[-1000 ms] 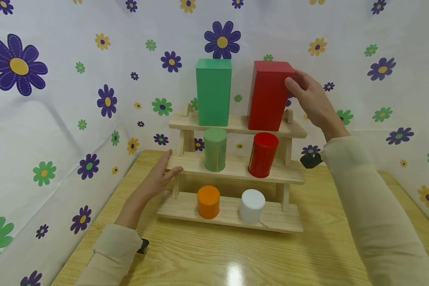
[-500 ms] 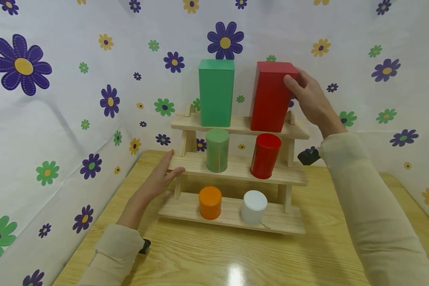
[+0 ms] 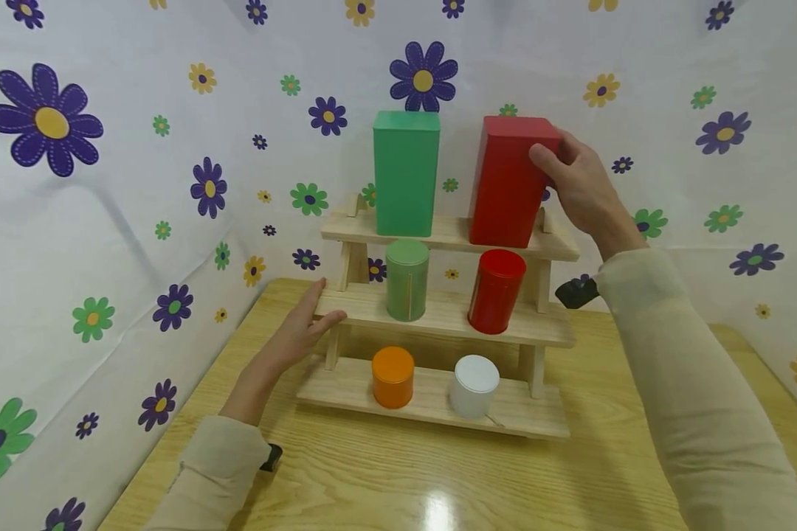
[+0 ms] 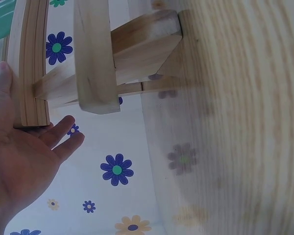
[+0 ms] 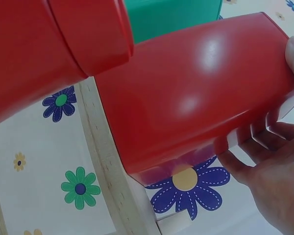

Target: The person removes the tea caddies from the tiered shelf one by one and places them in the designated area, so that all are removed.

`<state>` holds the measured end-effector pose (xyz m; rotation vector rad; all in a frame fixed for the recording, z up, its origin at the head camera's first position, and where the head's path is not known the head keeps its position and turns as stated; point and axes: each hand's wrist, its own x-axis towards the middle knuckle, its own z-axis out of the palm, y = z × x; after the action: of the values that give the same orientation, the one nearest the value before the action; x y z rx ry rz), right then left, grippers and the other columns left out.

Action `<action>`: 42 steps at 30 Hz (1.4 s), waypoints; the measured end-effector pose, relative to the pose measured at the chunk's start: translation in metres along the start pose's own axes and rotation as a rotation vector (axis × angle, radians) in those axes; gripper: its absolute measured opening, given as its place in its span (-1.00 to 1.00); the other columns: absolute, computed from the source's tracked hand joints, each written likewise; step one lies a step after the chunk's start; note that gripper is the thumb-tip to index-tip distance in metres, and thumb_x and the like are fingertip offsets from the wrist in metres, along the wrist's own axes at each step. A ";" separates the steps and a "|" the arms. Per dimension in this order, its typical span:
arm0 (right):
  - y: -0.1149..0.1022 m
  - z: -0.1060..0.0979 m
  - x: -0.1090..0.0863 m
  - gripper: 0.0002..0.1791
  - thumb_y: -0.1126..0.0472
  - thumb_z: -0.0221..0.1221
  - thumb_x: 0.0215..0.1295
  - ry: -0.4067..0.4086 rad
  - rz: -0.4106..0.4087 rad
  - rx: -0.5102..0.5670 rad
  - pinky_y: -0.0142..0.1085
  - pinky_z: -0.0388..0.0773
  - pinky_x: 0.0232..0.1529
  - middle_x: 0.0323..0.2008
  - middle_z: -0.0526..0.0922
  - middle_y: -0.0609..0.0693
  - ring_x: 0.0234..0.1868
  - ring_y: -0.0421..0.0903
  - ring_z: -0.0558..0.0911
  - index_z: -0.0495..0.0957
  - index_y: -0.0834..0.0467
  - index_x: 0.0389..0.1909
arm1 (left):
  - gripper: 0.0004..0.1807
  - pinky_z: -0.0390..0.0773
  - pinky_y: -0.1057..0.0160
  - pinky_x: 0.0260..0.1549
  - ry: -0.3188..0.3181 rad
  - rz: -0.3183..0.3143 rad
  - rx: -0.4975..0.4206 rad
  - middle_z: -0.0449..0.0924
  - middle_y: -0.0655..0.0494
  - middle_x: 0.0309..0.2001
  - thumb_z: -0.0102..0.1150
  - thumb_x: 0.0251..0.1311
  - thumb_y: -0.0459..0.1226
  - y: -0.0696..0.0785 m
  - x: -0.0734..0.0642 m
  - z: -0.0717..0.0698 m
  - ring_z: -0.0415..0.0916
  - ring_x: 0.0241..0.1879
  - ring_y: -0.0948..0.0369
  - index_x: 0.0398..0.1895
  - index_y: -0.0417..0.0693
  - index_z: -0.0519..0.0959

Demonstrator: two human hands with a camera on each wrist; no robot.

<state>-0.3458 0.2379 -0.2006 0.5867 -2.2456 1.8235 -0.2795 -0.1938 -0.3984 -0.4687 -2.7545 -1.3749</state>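
Observation:
At the top right of a three-tier wooden display shelf (image 3: 505, 323), my right hand (image 3: 581, 181) grips the upper corner of a tall red box (image 3: 511, 184). In the right wrist view its thumb lies on one face and its fingers along the side. The box stands on the top tier. My left hand (image 3: 295, 332) holds the left end of the middle tier, thumb on one side and fingers on the other in the left wrist view. A tall green box (image 3: 406, 177) stands left of the red one. Below it are a light green canister (image 3: 407, 280) and a red canister (image 3: 497, 291).
On the lowest tier stand an orange tin (image 3: 392, 377) and a white tin (image 3: 474, 386). The shelf rests on a wood-grain table (image 3: 372, 472). A flower-patterned cloth (image 3: 133, 243) hangs behind and along both sides.
The head view has shifted slightly, so everything sits a little further right. Both hands keep their places on the red box and the shelf.

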 end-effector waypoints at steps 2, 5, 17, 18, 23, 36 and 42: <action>0.000 -0.001 -0.001 -0.29 -0.02 0.27 0.46 0.000 -0.014 0.056 -0.31 0.43 0.35 0.40 0.41 0.08 0.32 0.05 0.44 0.26 -0.06 0.54 | 0.00 -0.11 -0.22 0.53 -0.001 -0.003 -0.001 -0.24 -0.22 0.66 0.04 0.51 0.13 0.000 0.000 0.001 -0.19 0.61 -0.18 0.68 -0.19 -0.23; -0.002 -0.004 -0.003 -0.31 0.04 0.28 0.46 -0.001 -0.051 0.126 -0.39 0.49 0.27 0.38 0.41 0.10 0.31 0.06 0.44 0.28 -0.03 0.53 | 0.00 -0.12 -0.22 0.53 0.000 -0.005 -0.001 -0.24 -0.21 0.66 0.04 0.51 0.14 0.000 0.000 0.001 -0.19 0.61 -0.18 0.68 -0.19 -0.23; -0.014 -0.025 -0.014 -0.34 0.21 0.26 0.47 0.025 -0.088 0.220 -0.39 0.52 0.24 0.40 0.40 0.08 0.33 0.02 0.41 0.30 0.00 0.52 | 0.00 -0.12 -0.21 0.53 -0.002 0.008 -0.015 -0.23 -0.19 0.66 0.04 0.51 0.14 0.001 0.001 0.001 -0.19 0.61 -0.16 0.68 -0.16 -0.23; -0.015 -0.027 -0.016 -0.34 0.22 0.26 0.47 0.032 -0.087 0.228 -0.37 0.51 0.26 0.40 0.39 0.08 0.34 0.02 0.41 0.30 0.01 0.52 | 0.00 -0.12 -0.21 0.53 -0.002 0.008 -0.014 -0.22 -0.19 0.66 0.04 0.51 0.13 0.001 0.002 0.001 -0.18 0.61 -0.16 0.68 -0.16 -0.23; -0.019 -0.038 -0.022 -0.36 0.23 0.26 0.46 0.077 -0.075 0.234 -0.34 0.45 0.33 0.40 0.39 0.05 0.36 -0.01 0.39 0.32 0.00 0.51 | -0.01 -0.11 -0.22 0.53 -0.005 0.012 -0.012 -0.21 -0.21 0.66 0.05 0.52 0.11 0.002 0.002 0.000 -0.17 0.61 -0.17 0.68 -0.18 -0.23; -0.020 -0.075 -0.042 -0.39 0.21 0.22 0.51 0.139 -0.025 0.158 -0.40 0.41 0.34 0.43 0.36 -0.01 0.36 -0.07 0.34 0.32 -0.04 0.52 | 0.01 -0.10 -0.21 0.53 -0.004 0.001 -0.028 -0.21 -0.19 0.66 0.05 0.51 0.14 -0.001 0.002 0.000 -0.15 0.60 -0.17 0.68 -0.15 -0.24; -0.016 -0.097 -0.053 -0.42 0.13 0.20 0.53 0.186 0.009 0.052 -0.49 0.45 0.25 0.45 0.36 -0.07 0.35 -0.13 0.33 0.34 -0.08 0.51 | 0.02 -0.10 -0.19 0.54 -0.004 0.010 -0.037 -0.20 -0.17 0.66 0.06 0.50 0.15 0.000 0.002 0.001 -0.16 0.61 -0.14 0.69 -0.14 -0.23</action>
<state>-0.3009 0.3393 -0.1854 0.3973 -2.0885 1.8622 -0.2815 -0.1928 -0.3984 -0.4859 -2.7303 -1.4266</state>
